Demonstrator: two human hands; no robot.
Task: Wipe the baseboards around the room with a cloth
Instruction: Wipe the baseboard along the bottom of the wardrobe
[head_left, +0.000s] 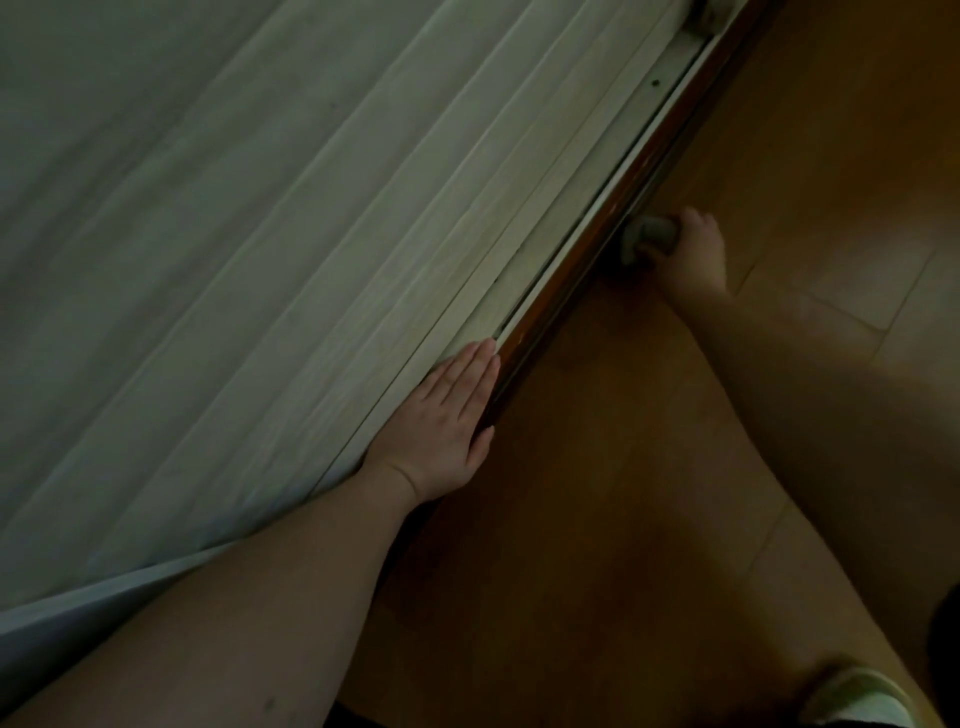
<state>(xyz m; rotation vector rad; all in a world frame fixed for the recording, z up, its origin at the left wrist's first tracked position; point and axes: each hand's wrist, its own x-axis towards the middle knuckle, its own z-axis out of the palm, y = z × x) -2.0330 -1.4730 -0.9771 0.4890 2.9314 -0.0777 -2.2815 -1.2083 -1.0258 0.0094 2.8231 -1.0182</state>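
Observation:
A dark reddish-brown baseboard (597, 228) runs diagonally from the lower middle to the top right, between the pale curtain and the wooden floor. My right hand (693, 257) grips a small grey cloth (649, 236) and holds it against the baseboard's floor side. My left hand (447, 426) lies flat with straight fingers on the curtain's (311, 260) lower edge, pressing it back beside the baseboard. Part of the cloth is hidden under my fingers.
A white window track (623, 140) with a small fitting at its top end runs along behind the baseboard. Wooden floor (805, 156) fills the right side. A light-coloured slipper (857, 699) shows at the bottom right.

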